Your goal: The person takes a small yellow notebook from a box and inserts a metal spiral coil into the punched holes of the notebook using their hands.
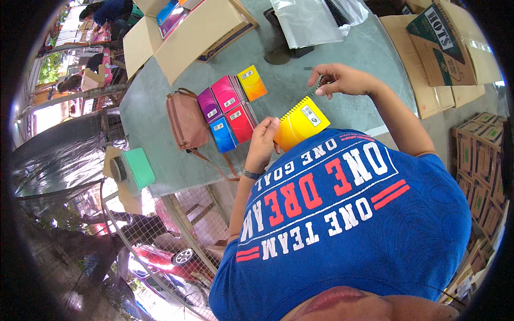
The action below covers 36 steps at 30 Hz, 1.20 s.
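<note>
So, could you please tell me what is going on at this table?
A person is handling a yellow notebook: the left hand grips it near one corner, while the right hand pinches a dark spiral coil that sticks out past the end of its bound edge. On the grey-green table, a group of notebooks in purple, pink, red, blue and yellow lies to the left, beside a brown shoulder bag. An open cardboard box stands farther back.

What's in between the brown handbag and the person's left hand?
In the head view, mainly a blue spiral notebook, a red spiral notebook and a purple spiral notebook lie between the brown handbag and the left hand.
</note>
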### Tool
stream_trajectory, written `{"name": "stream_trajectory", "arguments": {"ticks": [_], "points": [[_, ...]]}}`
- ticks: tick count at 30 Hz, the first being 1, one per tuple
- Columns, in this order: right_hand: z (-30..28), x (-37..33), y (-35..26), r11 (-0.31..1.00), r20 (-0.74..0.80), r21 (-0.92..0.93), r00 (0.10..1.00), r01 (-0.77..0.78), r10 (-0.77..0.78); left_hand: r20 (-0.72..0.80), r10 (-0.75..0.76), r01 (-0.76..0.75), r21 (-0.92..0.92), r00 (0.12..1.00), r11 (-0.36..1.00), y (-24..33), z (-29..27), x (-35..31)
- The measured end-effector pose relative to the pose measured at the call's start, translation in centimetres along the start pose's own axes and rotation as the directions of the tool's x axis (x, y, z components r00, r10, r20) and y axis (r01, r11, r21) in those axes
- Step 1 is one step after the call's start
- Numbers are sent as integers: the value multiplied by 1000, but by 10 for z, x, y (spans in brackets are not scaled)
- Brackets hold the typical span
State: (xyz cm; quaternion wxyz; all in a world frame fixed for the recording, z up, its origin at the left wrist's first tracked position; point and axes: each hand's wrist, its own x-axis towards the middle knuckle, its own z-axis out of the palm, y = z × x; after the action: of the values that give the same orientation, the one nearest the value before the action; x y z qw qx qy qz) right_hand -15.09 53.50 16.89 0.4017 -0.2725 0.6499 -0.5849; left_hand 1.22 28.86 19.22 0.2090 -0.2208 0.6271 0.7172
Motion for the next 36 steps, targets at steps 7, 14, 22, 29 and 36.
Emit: {"name": "stream_trajectory", "arguments": {"ticks": [7,14,22,29,36], "points": [[1,5,-15,985,-15,-50,986,-167,166,-24,4,-4,15,1000,1000,-4,3,2],[7,-1,-7,1000,-99,7,995,1,-1,19,-19,19,-7,1000,1000,-3,-5,-1],[5,7,-11,983,-37,-76,986,-165,163,-49,36,-36,-3,998,999,-1,7,-1],[7,3,2,995,-81,12,991,104,-103,-41,26,-29,-78,999,997,-10,-3,-3],[5,9,-10,979,-95,-65,978,-191,185,-94,86,-89,-25,992,996,-5,10,-2]]}}
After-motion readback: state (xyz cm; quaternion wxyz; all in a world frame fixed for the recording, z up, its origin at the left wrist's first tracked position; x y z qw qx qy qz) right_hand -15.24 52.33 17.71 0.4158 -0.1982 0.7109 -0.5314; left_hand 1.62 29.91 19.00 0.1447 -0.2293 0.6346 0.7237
